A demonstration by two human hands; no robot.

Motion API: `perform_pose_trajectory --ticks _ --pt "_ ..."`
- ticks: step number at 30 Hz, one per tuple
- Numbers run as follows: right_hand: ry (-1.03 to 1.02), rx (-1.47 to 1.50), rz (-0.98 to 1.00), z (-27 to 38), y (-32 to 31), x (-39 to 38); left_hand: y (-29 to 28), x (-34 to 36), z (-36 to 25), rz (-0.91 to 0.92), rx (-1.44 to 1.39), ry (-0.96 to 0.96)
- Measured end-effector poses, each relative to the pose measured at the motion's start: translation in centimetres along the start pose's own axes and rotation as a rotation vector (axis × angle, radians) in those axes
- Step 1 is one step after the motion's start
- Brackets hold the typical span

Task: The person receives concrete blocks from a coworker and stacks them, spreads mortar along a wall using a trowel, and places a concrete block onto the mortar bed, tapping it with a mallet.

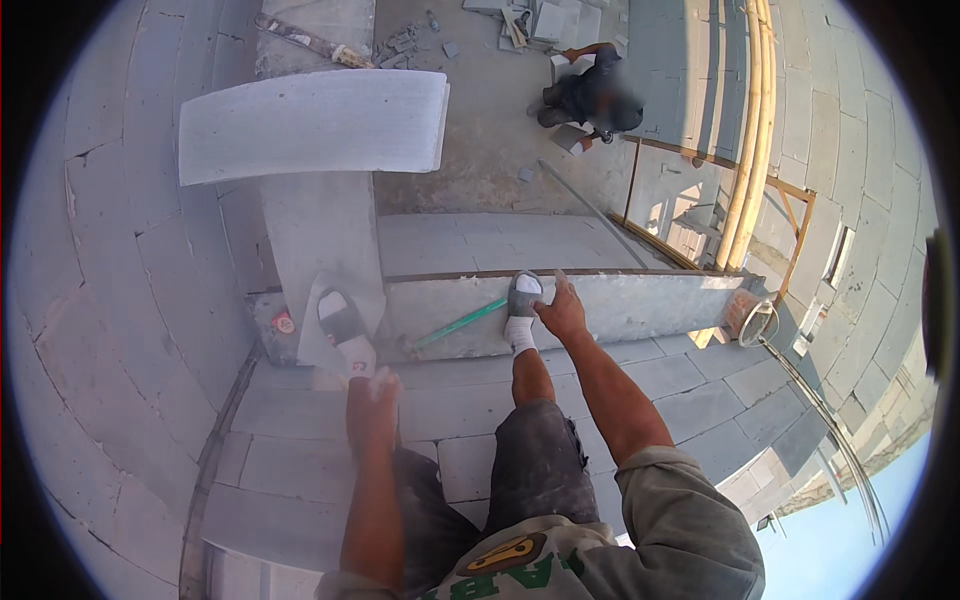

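Observation:
My right hand (560, 308) reaches forward beside my right foot in a grey slipper (525, 290), its fingers apart and holding nothing visible. My left hand (372, 405) is low at my left leg, just below the sock and slipper (342, 318), smeared by motion, so its fingers are unclear. Both feet are on a grey concrete ledge (640, 305), where a long green strip (460, 322) lies between them. A pale grey block (310, 122) lies ahead, across the narrower grey slab (310, 230), with a dusty tool (330, 45) beyond it.
A co-worker (585, 100) crouches on the lower floor, handling grey blocks near a pile (550, 20). Bamboo poles (750, 200) stand right of a drop framed in wood. A bucket (748, 320) sits at the ledge's right end. Block walls (120, 250) rise on both sides.

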State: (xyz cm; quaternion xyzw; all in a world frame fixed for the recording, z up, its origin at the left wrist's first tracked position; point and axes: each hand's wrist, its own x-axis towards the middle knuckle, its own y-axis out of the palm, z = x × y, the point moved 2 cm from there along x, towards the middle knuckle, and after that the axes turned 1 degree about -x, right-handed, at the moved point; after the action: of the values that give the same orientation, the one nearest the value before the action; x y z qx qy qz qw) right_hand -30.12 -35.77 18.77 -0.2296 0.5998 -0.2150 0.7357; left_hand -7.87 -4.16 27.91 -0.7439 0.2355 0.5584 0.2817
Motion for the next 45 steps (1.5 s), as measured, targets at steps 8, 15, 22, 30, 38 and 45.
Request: perform_pose_trajectory --ticks 8,15,22,30,38,45 --pt "-0.098 -0.207 -0.070 2.1 0.1 6.5 4.8 1.9 -2.0 0.095 -0.030 -0.004" --pt "-0.030 -0.129 -0.083 3.2 4.1 12.2 6.8 3.8 -1.7 0.118 -0.143 -0.003" --pt "0.001 -0.023 -0.077 5.3 10.6 15.3 7.5 3.4 -4.8 0.161 -0.263 0.053" --pt "-0.018 0.043 -0.053 6.9 15.5 16.6 7.6 2.7 -6.5 0.123 -0.199 0.000" --pt "0.042 0.050 -0.009 7.2 15.5 17.1 7.4 2.9 -6.6 0.132 -0.135 -0.005" --pt "0.111 -0.011 -0.016 6.7 15.8 16.9 7.8 2.9 -6.6 0.146 -0.140 -0.010"
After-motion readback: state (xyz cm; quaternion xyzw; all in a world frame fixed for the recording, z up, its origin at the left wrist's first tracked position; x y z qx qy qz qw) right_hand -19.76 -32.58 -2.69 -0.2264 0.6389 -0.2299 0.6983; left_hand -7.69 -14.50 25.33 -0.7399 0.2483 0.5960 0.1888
